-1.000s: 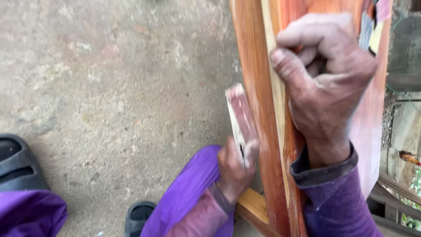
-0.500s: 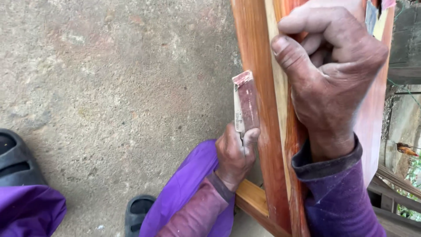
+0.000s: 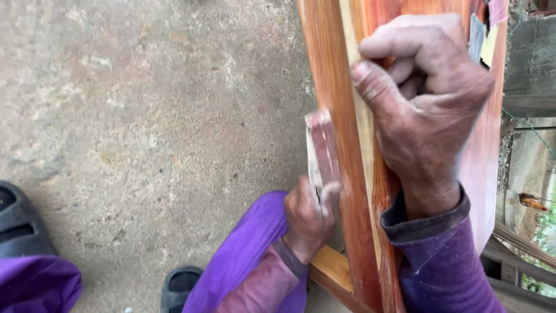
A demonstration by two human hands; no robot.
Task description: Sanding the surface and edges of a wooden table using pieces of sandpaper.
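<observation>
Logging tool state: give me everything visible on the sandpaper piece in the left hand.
The sandpaper piece is a narrow folded strip, reddish-brown on its face with pale worn streaks and a lighter edge. It stands nearly upright, pressed against the side of the reddish wooden frame. The left hand pinches its lower end between thumb and fingers; the upper end is free. Concrete floor lies behind it.

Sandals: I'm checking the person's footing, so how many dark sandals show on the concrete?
2. One dark sandal sits at the left edge, above a purple trouser leg. The other sandal peeks out at the bottom, beside the purple knee; most of it is hidden.
</observation>
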